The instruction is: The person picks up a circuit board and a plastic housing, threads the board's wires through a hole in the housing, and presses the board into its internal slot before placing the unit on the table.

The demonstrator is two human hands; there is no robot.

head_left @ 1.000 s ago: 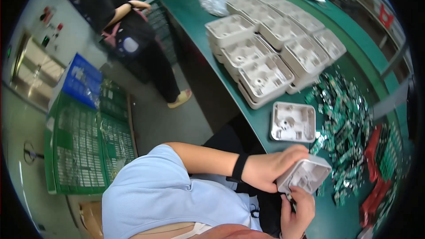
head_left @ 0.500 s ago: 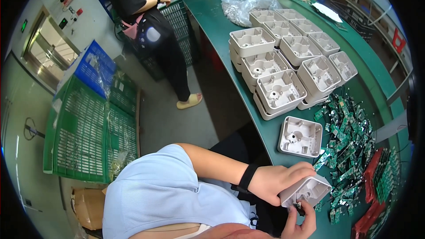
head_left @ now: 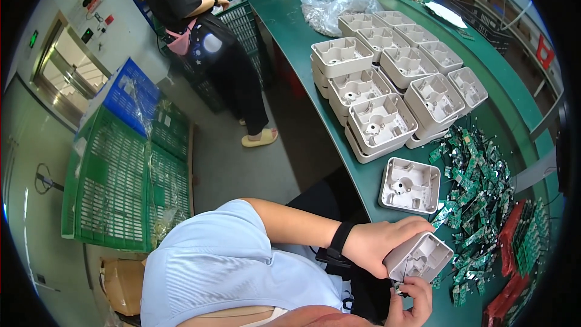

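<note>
Green worktable [head_left: 287, 12]: circuit boards [head_left: 475, 206] heaped right; near, left hand [head_left: 376, 245] grips pale housing [head_left: 422, 257], right hand [head_left: 414, 303] pinches small part [head_left: 397, 288].

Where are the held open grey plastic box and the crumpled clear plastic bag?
Held open grey plastic box [head_left: 427, 255], head view: inside, near its middle.
Crumpled clear plastic bag [head_left: 336, 11], head view: middle.

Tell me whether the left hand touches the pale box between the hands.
Touching. The head view shows the left hand spread against the outer wall of the pale box, gripping it with no visible gap.
</note>
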